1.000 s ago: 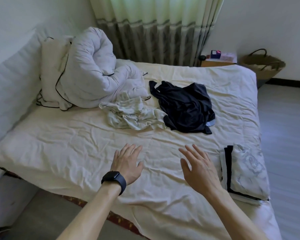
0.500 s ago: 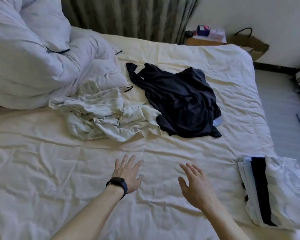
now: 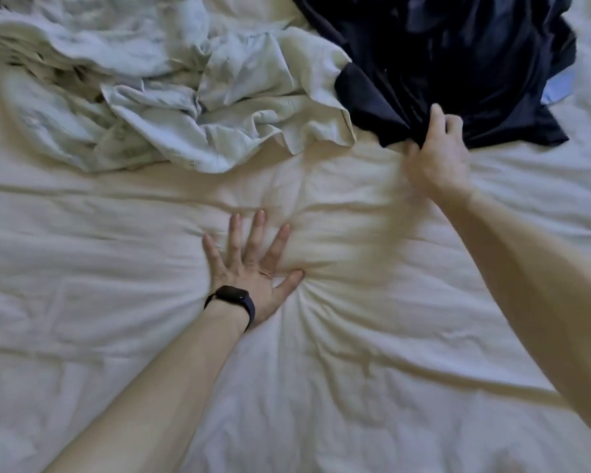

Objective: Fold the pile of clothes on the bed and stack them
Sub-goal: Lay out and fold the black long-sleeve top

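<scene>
Bed: a cream sheet (image 3: 355, 387), creased all over, fills the view and bears both garments and both hands.
Far right of bed: the dark garment (image 3: 458, 63) is navy and crumpled in a heap. It runs out past the top of the view.
Far left of bed: the pale garment (image 3: 219, 107) is whitish, bunched and deeply folded. It spreads to the left edge of the view.
Where they meet: the pale garment's right edge touches the dark garment's left side. Which lies over the other I cannot tell.
Blue patch (image 3: 556, 87): a light-blue bit shows at the dark heap's right edge. What it belongs to is unclear.
Right hand (image 3: 437, 155): it is at the dark garment's near hem, with the fingers curled and the thumb closed on a fold of the cloth. The hand is a little blurred.
Left hand (image 3: 249, 264): it lies palm down on the sheet, fingers straight and spread apart, holding nothing. Creases fan out from under it. It is well apart from both garments.
Watch (image 3: 234, 298): a black band on the left wrist.
In the way: the pale heap lies just beside the held hem, on its left.
Open room: bare sheet stretches across the near half of the view, from the garments' near edges down to the forearms.
</scene>
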